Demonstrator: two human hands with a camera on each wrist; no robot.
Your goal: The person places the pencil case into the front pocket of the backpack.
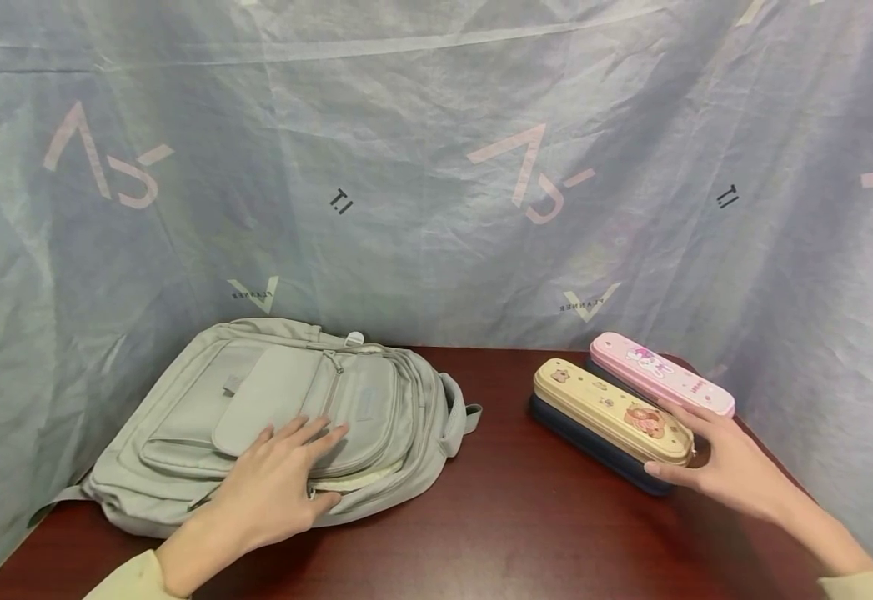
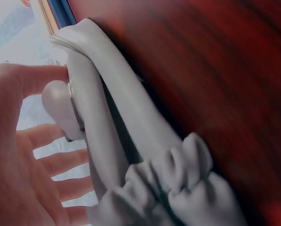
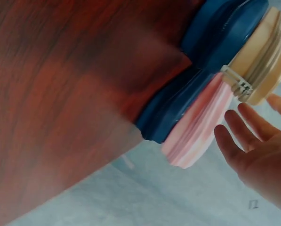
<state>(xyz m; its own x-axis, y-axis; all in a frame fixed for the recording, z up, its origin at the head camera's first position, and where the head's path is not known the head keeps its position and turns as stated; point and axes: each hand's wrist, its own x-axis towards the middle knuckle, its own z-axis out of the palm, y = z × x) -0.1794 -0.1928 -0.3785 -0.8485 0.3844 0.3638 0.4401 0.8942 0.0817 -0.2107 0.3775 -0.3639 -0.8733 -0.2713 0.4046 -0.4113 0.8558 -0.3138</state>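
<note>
A light grey-green backpack [image 1: 286, 417] lies flat on the table at the left, front pockets facing up. Over its near right part, my left hand [image 1: 274, 471] has its fingers spread and its thumb by the opening along the bag's side. At the right, a cream-yellow pencil case [image 1: 616, 408] with bear pictures sits on a navy pencil case [image 1: 594, 446]. My right hand [image 1: 729, 454] reaches around the near end of the yellow case, thumb on one side and fingers on the other. Its fingers [image 3: 246, 127] look loosely bent beside the case's zipper end in the right wrist view.
Behind the yellow case, a pink pencil case [image 1: 661, 375] with a rabbit picture rests on another navy case [image 3: 166, 113], close to the right table edge. A grey printed cloth [image 1: 421, 167] hangs around the dark red table [image 1: 481, 517]. Straps [image 2: 126, 99] lie along the backpack's side.
</note>
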